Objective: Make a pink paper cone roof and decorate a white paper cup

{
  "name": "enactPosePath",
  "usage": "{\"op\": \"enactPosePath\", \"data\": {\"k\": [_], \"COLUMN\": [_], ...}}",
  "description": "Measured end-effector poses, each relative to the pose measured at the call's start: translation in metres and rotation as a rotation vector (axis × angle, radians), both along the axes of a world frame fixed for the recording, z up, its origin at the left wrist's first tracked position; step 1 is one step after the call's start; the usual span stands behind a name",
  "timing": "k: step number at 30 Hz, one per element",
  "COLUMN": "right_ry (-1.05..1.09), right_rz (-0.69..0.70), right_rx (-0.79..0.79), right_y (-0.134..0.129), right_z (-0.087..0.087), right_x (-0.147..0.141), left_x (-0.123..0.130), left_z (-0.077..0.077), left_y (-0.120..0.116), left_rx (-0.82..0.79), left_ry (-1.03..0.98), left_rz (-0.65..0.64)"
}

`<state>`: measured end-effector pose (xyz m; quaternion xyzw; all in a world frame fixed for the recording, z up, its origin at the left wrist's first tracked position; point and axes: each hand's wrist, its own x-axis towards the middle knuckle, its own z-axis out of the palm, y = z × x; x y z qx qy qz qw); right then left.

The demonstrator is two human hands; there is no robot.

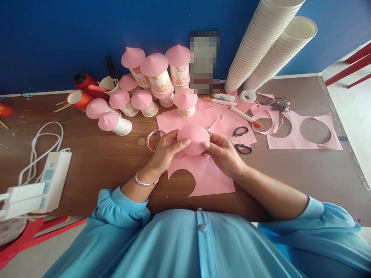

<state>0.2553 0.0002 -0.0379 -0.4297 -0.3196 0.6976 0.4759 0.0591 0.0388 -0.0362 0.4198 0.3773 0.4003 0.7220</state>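
A pink paper cone (193,139), shallow and round, is pinched between my two hands over the table. My left hand (171,148) grips its left edge, thumb on top and fingers behind. On the opposite edge my right hand (224,150) holds it the same way. Beneath lies pink paper (214,181) with a curved piece cut out. Black-handled scissors (242,139) rest just right of my right hand, their blades partly hidden. A roll of tape (152,139) lies beside my left hand. Just beyond the cone stands a decorated paper cup with a pink cone roof (185,99).
Several cone-topped cups (155,65) stand along the blue wall. Tall stacks of white paper cups (278,50) lean at the back right. Markers (246,116) and cut pink scraps (336,133) lie to the right. A power strip (59,179) with cables sits at left.
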Motion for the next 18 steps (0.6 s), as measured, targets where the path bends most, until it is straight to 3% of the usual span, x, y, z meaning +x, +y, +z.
{"op": "enactPosePath", "data": {"k": [3,6,11,14,16,18], "right_ry": [-0.036,-0.213,-0.692,-0.812,-0.802,-0.726], "right_rz": [0.033,-0.011,-0.129,-0.171,-0.178,-0.173], "right_rx": [0.020,0.129,0.637,0.858,0.870,0.778], "right_y": [-0.0010,-0.0035,-0.0083,-0.0095,-0.0094,-0.0084], "right_z": [-0.0014,-0.0023,-0.0015,-0.0014,-0.0001,0.0025], "right_x": [-0.0017,-0.0015,0.0025,0.0034,0.0031,0.0032], "left_x": [0.0018,0.0018,0.0007,0.0007,0.0006,0.0000], "left_z": [0.0008,0.0007,-0.0036,-0.0043,-0.0037,-0.0029], "left_y": [-0.0003,-0.0004,0.0012,0.0018,0.0012,0.0003], "left_rx": [-0.004,-0.018,0.029,0.031,0.031,0.045], "left_ry": [-0.017,-0.025,-0.008,-0.002,0.005,0.018], "left_rz": [0.028,0.032,0.072,0.082,0.077,0.059]}}
